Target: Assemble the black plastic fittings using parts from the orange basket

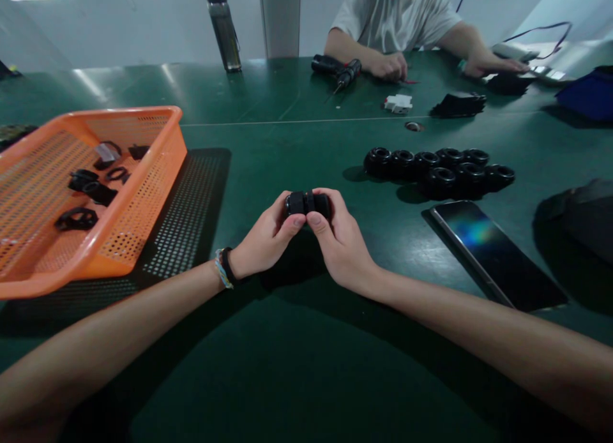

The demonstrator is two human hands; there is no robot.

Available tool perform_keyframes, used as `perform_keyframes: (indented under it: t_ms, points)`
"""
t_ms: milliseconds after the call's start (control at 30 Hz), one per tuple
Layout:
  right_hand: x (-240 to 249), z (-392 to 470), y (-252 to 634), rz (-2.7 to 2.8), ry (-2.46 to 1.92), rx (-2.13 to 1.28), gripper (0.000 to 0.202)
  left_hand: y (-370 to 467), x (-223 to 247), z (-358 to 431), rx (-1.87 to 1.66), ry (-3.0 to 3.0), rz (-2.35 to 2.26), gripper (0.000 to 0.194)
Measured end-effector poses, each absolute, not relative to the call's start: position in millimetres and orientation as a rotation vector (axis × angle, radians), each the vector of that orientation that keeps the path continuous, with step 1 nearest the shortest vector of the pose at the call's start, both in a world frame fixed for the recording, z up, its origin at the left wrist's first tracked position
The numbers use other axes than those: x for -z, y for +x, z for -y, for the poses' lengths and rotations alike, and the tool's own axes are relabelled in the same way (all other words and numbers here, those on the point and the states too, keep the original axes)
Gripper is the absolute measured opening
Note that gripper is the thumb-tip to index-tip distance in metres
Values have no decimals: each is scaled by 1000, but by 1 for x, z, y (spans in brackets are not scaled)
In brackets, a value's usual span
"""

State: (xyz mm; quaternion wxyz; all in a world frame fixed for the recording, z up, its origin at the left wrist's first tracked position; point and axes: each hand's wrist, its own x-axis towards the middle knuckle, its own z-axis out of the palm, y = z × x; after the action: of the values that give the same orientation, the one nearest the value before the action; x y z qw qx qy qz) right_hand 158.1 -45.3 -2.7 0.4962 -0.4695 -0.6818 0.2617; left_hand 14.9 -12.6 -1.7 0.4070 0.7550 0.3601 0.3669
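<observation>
black fitting (307, 203) sits between both hands — left hand (263, 242) and right hand (341, 242) each pinching an end.

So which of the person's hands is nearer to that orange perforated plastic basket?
The left hand. It sits just right of the orange perforated plastic basket, gripping a small black ribbed part; the right hand grips the part's far side, farther away.

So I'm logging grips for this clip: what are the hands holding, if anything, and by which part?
Both hands hold one black cylindrical part: left hand grips its left end, right hand its right end, above the green table.
</observation>
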Motion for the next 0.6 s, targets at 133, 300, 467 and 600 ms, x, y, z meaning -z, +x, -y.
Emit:
perform_keyframes:
  t_ms: [133, 300, 467, 600]
  points:
    - [3, 31, 164, 1713, -1166, -609, 39, 18, 5, 2, -903, 1797, -898, 38]
    - [5, 14, 170, 1756, -1151, -348, 43, 21, 1, 3, -837, 1860, -857, 31]
    - [7, 8, 172, 1849, -1068, 95, 31, 37, 3, 11, -873, 1468, -935, 51]
    - [8, 8, 173, 1929, -993, 301, 26, 48, 5, 10, -860, 1299, -1148, 59]
